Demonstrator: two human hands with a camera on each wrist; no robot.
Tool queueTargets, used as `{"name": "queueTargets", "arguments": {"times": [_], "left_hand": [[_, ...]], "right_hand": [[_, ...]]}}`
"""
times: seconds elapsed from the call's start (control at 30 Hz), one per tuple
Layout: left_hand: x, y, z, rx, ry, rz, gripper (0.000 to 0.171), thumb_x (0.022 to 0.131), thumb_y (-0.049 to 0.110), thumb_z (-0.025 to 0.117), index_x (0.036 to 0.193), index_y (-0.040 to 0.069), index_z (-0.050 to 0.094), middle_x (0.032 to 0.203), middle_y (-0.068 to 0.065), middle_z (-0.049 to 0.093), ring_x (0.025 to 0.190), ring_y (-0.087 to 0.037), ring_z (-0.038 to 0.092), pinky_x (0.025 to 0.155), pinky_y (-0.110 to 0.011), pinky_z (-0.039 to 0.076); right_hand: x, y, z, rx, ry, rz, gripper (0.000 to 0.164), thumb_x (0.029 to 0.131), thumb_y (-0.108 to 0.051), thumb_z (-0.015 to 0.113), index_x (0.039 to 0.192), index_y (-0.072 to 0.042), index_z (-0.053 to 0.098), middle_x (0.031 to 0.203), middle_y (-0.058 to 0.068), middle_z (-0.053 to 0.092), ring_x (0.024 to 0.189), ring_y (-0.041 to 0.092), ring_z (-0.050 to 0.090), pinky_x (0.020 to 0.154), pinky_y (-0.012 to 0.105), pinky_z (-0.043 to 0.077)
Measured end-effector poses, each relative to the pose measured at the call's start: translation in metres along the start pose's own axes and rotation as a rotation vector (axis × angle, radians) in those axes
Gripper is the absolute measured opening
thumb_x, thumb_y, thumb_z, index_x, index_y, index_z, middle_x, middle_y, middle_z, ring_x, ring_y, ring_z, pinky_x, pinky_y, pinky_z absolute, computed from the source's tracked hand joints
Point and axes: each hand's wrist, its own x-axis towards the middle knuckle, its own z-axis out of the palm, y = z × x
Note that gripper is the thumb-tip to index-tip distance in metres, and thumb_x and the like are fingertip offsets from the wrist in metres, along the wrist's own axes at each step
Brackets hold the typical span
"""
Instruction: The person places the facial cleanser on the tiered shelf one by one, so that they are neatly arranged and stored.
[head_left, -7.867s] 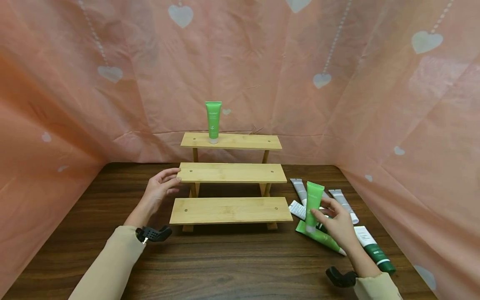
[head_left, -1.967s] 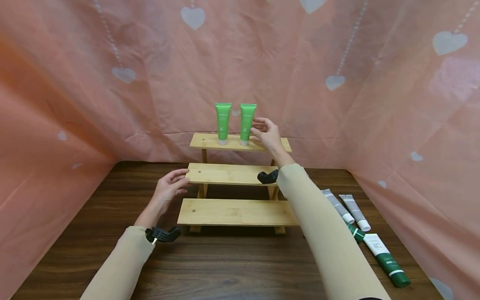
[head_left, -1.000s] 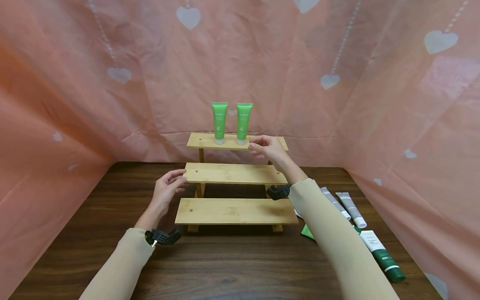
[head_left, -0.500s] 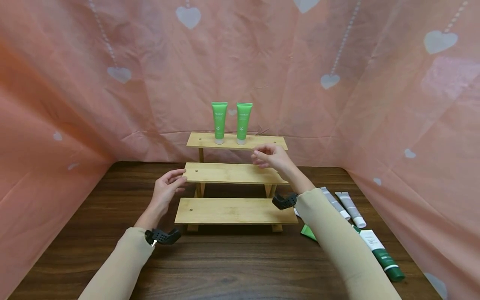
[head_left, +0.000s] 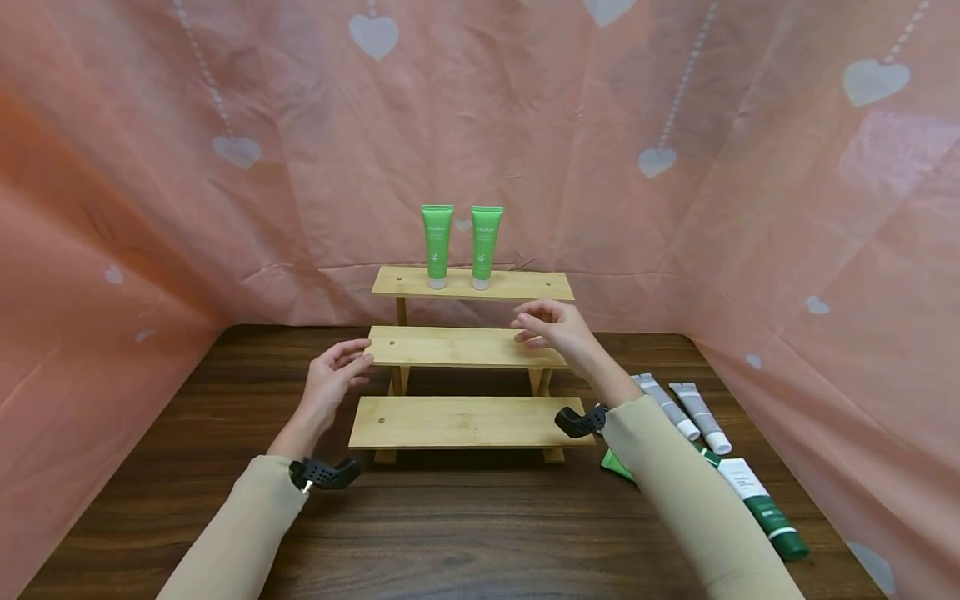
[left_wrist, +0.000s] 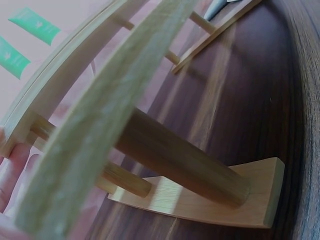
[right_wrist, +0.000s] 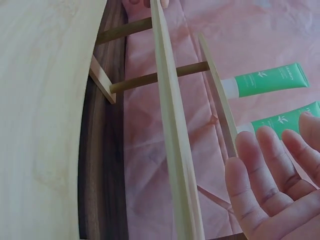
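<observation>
A three-tier wooden display stand [head_left: 465, 421] stands on the dark table. Two green squeeze tubes [head_left: 437, 244] [right_wrist: 272, 80] stand upright, cap down, side by side on its top tier. At the left end of the middle tier, my left hand [head_left: 330, 375] holds the board's edge with thumb and fingertips; part of its grip is hidden. My right hand [head_left: 558, 332], holding nothing, hovers over the right end of the middle tier. Its fingers are loosely bent and apart from the tubes, and the right wrist view shows the palm and fingers bare.
Right of the stand lie two grey tubes [head_left: 701, 417] with white caps and a white-and-green tube [head_left: 765, 508]. A green tube [head_left: 617, 465] is mostly hidden by my right sleeve [head_left: 675, 483]. A pink curtain [head_left: 525, 125] with hearts hangs behind and at both sides.
My right hand lifted a green tube from the pile to the top tier beside the first, let go, then drew back down and right. My left hand stayed at the middle tier.
</observation>
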Motion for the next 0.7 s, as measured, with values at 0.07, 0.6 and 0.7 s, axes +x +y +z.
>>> {"name": "queueTargets", "arguments": {"times": [0.07, 0.6, 0.7], "left_hand": [[0.000, -0.001, 0.000, -0.002, -0.001, 0.000, 0.047, 0.088, 0.020, 0.067, 0.127, -0.002, 0.053, 0.096, 0.000, 0.064, 0.087, -0.019, 0.065, 0.077, -0.035, 0.053], [0.004, -0.001, 0.004, -0.024, 0.008, 0.025, 0.043, 0.087, 0.019, 0.067, 0.123, -0.002, 0.055, 0.091, 0.006, 0.065, 0.079, -0.013, 0.066, 0.071, -0.031, 0.054], [0.004, -0.002, 0.004, -0.034, 0.008, 0.031, 0.043, 0.087, 0.018, 0.067, 0.123, -0.002, 0.055, 0.091, 0.006, 0.065, 0.078, -0.011, 0.065, 0.069, -0.028, 0.054]], "right_hand": [[-0.003, 0.002, -0.001, 0.003, 0.006, -0.014, 0.034, 0.094, -0.018, 0.058, 0.118, 0.004, 0.054, 0.110, 0.026, 0.059, 0.090, 0.034, 0.063, 0.080, 0.045, 0.052], [-0.026, 0.016, -0.011, 0.079, 0.034, -0.018, 0.035, 0.092, -0.015, 0.060, 0.117, 0.009, 0.054, 0.102, 0.022, 0.061, 0.088, 0.034, 0.064, 0.077, 0.040, 0.053], [-0.030, 0.018, -0.012, 0.068, 0.042, -0.026, 0.035, 0.091, -0.015, 0.061, 0.116, 0.009, 0.055, 0.101, 0.021, 0.062, 0.085, 0.030, 0.066, 0.076, 0.040, 0.054]]}}
